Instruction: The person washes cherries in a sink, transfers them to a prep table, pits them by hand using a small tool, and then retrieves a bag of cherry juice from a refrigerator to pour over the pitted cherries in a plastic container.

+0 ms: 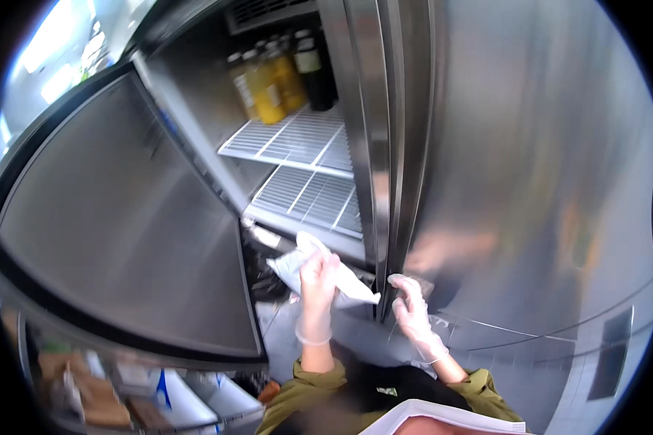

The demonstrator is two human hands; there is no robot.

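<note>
My left hand [316, 293], in a clear disposable glove, grips a crumpled white cloth [294, 269] in front of the refrigerator's lower opening. To its right my right hand [413, 315], gloved the same way, holds nothing and has its fingers loosely curled and apart, close to the edge of the closed steel door. The stainless steel refrigerator stands before me with its left door [130, 206] swung wide. Inside are an upper white wire shelf [315, 138] and a lower wire shelf [305, 196]. Several bottles of yellow liquid [269, 92] and a dark bottle [315, 73] stand on the upper one.
The closed steel door [511, 163] fills the right side and mirrors blurred shapes. Low at left, behind the open door, are brown packages [100, 402] and white boxes with blue marks [188, 399]. Grey floor tiles [277, 326] lie below; a dark bag-like thing [266, 274] sits under the refrigerator.
</note>
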